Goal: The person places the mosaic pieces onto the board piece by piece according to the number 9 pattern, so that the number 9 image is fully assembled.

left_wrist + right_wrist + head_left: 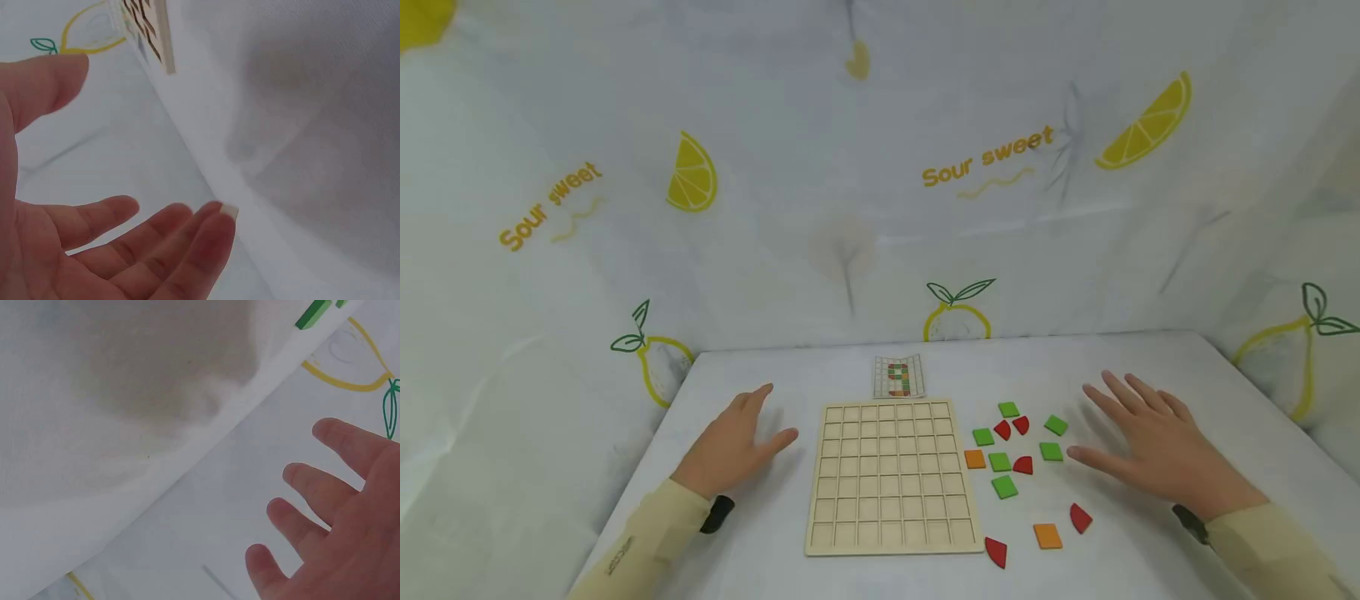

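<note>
A pale wooden grid board (889, 479) lies on the white table, its squares holding no pieces. To its left, the left hand (733, 446) hovers with relaxed, spread fingers and holds nothing; the left wrist view shows the same hand (125, 250). Right of the board are scattered flat pieces: several green squares (1004, 487), orange squares (1048, 536) and several red quarter-rounds (996, 552). The right hand (1157, 442) is spread beside them, touching none, also in the right wrist view (337, 506). Behind the board lies a small pattern card (899, 377).
A white cloth (820, 208) printed with lemons and words hangs behind the table and along both sides. The table's back edge runs just beyond the card. In the right wrist view a green piece (312, 314) shows near the top.
</note>
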A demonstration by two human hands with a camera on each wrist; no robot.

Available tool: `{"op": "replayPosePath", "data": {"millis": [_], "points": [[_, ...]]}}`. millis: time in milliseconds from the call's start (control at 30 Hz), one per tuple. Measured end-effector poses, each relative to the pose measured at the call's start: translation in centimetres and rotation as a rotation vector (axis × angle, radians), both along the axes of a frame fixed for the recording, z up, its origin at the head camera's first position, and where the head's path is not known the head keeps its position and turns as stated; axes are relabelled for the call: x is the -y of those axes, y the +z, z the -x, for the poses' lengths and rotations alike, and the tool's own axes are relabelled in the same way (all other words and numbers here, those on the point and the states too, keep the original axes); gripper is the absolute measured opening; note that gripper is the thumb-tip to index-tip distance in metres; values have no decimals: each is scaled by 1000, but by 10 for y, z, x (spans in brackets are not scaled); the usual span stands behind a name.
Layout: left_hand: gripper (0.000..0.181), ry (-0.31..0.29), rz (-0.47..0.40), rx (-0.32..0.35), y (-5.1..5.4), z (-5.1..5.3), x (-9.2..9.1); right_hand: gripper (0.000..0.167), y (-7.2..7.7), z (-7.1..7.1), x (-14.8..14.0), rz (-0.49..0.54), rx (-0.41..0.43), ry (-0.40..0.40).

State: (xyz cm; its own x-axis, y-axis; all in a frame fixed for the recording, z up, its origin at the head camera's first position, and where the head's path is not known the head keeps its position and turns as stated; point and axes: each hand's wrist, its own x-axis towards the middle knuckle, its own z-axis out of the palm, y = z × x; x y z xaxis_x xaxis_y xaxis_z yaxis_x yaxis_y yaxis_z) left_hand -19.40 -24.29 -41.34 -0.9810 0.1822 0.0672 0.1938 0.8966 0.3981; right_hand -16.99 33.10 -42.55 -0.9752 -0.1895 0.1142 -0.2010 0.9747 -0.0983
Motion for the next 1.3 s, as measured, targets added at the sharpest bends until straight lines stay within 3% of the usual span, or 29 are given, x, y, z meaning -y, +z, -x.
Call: {"op": "replayPosePath", "data": {"millis": [133, 300, 533, 700, 967, 1300], "points": [[72, 49, -100, 66, 9, 3, -9, 98, 5, 6, 17, 34, -14, 69], [62, 113, -168, 160, 13, 10, -23, 78, 8, 9, 33, 89, 10, 136], [58, 125, -211, 276, 7, 22, -49, 57, 9, 10, 49, 68, 40, 180], [52, 156, -212, 347, 4, 23, -60, 47, 6, 13, 58, 71, 72, 199], [44, 221, -248, 369, 4, 19, -60, 35, 6, 21, 70, 70, 81, 261], [41, 216, -365, 409, -7, 17, -63, 25, -3, 20, 74, 86, 146, 276]]}}
